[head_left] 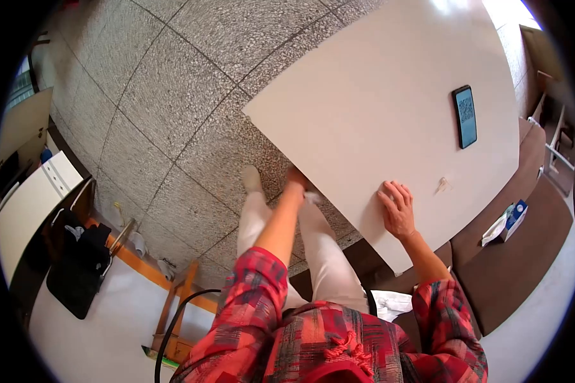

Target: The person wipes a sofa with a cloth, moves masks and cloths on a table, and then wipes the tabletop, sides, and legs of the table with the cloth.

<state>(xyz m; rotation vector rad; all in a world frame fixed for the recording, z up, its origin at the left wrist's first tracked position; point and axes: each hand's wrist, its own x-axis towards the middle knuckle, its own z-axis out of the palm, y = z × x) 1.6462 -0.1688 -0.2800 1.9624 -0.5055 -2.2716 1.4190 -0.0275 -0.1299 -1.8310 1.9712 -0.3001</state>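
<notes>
My right hand [397, 207] rests on the white tabletop [364, 108] near its front edge, fingers slightly bent and apart, with nothing visible in it. To its right lies a small, clear, crumpled-looking item [443, 185], too small to name. Farther off, a black phone [465, 117] lies face up, a square code on its lit screen. My left hand [295, 179] reaches down beside the table's left edge. Its fingers are hidden under the edge. A small whitish thing [312, 196] shows by that wrist; I cannot make out what it is.
A brown cushioned bench [511, 249] runs along the right, with a blue-and-white tissue pack [508, 220] on it. At the left stand a black chair [80, 274] and a white-topped desk [35, 210]. Speckled floor tiles [185, 76] stretch beyond my legs.
</notes>
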